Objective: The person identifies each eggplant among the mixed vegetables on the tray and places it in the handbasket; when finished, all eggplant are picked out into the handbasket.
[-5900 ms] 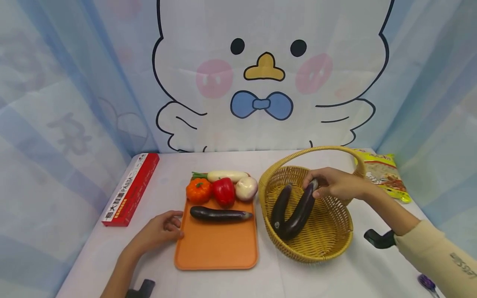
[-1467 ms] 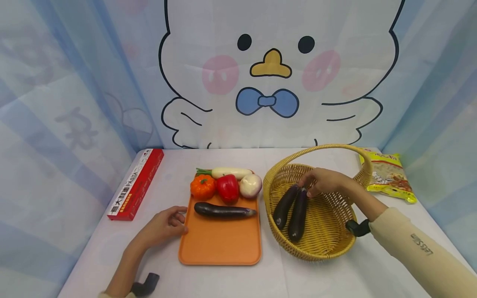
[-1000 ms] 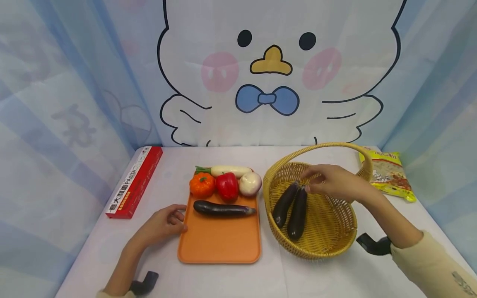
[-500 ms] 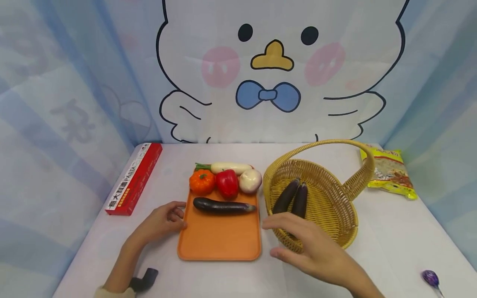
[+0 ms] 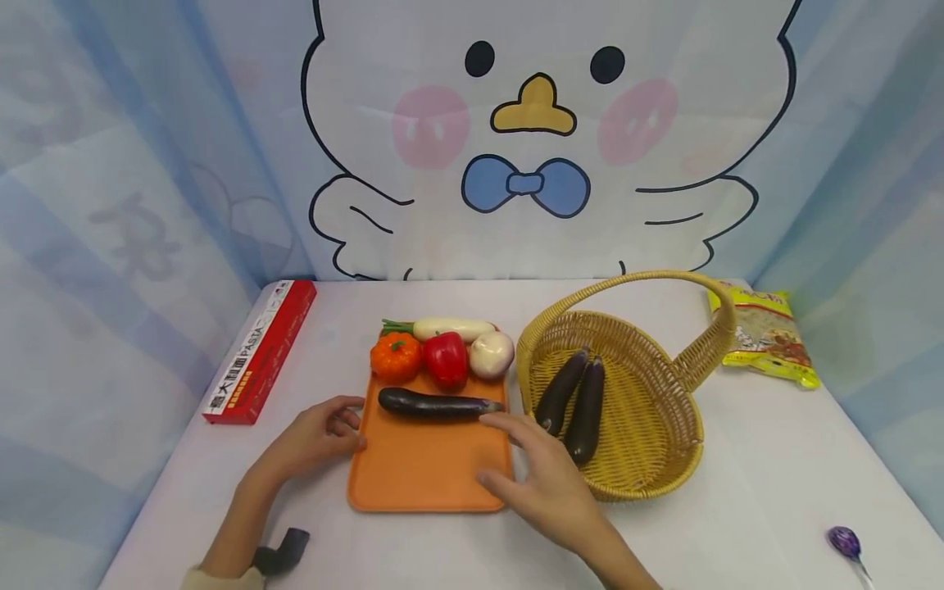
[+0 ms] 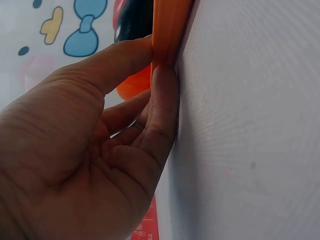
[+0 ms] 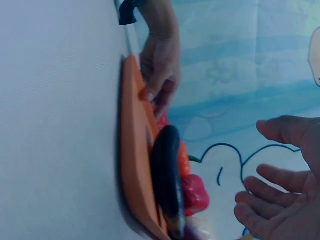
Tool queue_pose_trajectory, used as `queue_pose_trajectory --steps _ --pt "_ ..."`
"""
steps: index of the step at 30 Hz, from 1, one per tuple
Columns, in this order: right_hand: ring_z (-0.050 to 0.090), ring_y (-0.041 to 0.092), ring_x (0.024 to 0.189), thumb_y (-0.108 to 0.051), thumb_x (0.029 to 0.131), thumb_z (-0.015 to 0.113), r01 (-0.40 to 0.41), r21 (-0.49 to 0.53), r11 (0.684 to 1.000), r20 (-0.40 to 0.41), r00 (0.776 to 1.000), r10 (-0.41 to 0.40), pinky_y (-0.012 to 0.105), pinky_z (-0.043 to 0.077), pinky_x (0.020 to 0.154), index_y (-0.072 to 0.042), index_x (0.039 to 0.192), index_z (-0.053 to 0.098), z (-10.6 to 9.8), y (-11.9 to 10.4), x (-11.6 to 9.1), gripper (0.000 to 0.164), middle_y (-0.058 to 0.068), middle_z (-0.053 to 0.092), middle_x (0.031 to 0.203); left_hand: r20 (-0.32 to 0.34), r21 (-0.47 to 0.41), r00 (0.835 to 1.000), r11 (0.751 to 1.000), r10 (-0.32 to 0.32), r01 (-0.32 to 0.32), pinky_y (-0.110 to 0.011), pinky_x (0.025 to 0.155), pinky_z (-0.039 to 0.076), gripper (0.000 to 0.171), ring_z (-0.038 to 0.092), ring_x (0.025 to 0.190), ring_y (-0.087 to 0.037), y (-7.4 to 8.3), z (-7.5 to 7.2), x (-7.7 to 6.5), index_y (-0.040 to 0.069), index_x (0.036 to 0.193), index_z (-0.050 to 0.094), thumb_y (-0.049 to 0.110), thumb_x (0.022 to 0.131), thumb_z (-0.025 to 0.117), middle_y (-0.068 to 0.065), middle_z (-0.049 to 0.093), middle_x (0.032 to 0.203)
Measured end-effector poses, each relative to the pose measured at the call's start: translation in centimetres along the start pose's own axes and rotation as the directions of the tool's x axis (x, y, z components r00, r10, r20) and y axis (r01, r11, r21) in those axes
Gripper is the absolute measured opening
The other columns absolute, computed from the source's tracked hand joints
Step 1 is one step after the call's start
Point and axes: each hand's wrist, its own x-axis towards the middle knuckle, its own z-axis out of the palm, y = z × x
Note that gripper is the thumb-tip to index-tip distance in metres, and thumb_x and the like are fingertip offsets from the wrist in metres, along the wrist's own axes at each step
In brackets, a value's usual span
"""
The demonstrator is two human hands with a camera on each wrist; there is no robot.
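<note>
My left hand (image 5: 315, 441) pinches the left edge of the orange tray (image 5: 424, 475); in the left wrist view the thumb lies over the rim, with a finger (image 6: 162, 105) against its outer side. Over the tray's right edge hovers my right hand (image 5: 549, 485), fingers spread and holding nothing. An eggplant (image 5: 435, 405) lies across the tray. Behind it are an orange pumpkin (image 5: 396, 358), a red bell pepper (image 5: 446, 360), a white-purple turnip (image 5: 491, 355) and a white radish (image 5: 451, 329). Two more eggplants (image 5: 587, 414) lie side by side in the wicker basket (image 5: 652, 373).
A red pasta box (image 5: 261, 352) lies at the back left. Behind the basket's right side is a yellow food packet (image 5: 767, 336). A purple-wrapped lollipop (image 5: 844, 541) lies at the front right. The basket's tall handle (image 5: 627, 280) arches over it.
The right hand has let go of the eggplant in the basket and moved forward-left toward me, over the tray's edge. Those two eggplants now lie straighter, side by side. The left hand stays put.
</note>
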Motion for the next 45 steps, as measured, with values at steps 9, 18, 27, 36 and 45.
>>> queue_pose_trajectory --steps 9,18,27,36,45 --pt "0.049 0.017 0.128 -0.019 0.079 0.083 0.022 -0.099 0.995 -0.072 0.997 -0.029 0.041 0.038 0.106 -0.013 0.132 0.060 2.7 0.6 2.1 0.058 0.001 0.056 0.135 0.004 0.003 1.000 1.000 -0.017 0.017 -0.036 0.084 0.055 0.067 0.062 0.089 -0.018 0.3 -0.2 0.1 0.009 0.138 0.054 0.027 0.080 0.083 -0.003 0.062 0.100" --pt "0.055 0.022 0.120 -0.017 0.077 0.084 -0.029 -0.120 0.992 -0.154 0.988 0.011 0.041 0.042 0.102 -0.007 0.128 0.061 4.2 1.7 4.2 0.057 0.004 0.060 0.125 0.015 -0.005 1.000 1.000 -0.021 0.021 -0.036 0.084 0.054 0.066 0.062 0.088 -0.017 0.0 0.1 0.1 0.010 0.138 0.055 0.027 0.081 0.082 -0.003 0.063 0.099" --pt "0.057 0.021 0.117 -0.021 0.074 0.088 -0.065 -0.074 0.995 -0.228 0.973 0.047 0.039 0.043 0.101 -0.006 0.124 0.064 5.7 3.6 5.6 0.057 0.004 0.064 0.120 0.001 -0.001 1.000 1.000 -0.029 0.029 -0.035 0.084 0.054 0.065 0.062 0.088 -0.018 0.0 0.0 0.0 0.009 0.137 0.055 0.025 0.081 0.082 -0.003 0.063 0.100" --pt "0.058 0.024 0.116 -0.017 0.076 0.087 -0.091 -0.081 0.993 -0.232 0.970 0.070 0.041 0.044 0.100 -0.005 0.123 0.065 6.0 4.6 6.3 0.053 0.009 0.064 0.120 -0.001 -0.016 0.999 0.999 -0.038 0.038 -0.035 0.083 0.055 0.065 0.062 0.087 -0.018 0.1 0.1 0.2 0.010 0.137 0.055 0.025 0.080 0.083 -0.003 0.062 0.098" --pt "0.060 0.023 0.108 -0.014 0.075 0.086 -0.067 -0.072 0.995 -0.207 0.977 0.050 0.040 0.045 0.096 -0.006 0.115 0.069 6.0 5.2 6.9 0.045 0.006 0.066 0.112 0.007 -0.027 1.000 0.999 -0.024 0.024 -0.033 0.082 0.055 0.064 0.062 0.087 -0.018 0.1 0.1 0.1 0.007 0.137 0.055 0.023 0.081 0.082 -0.003 0.062 0.098"
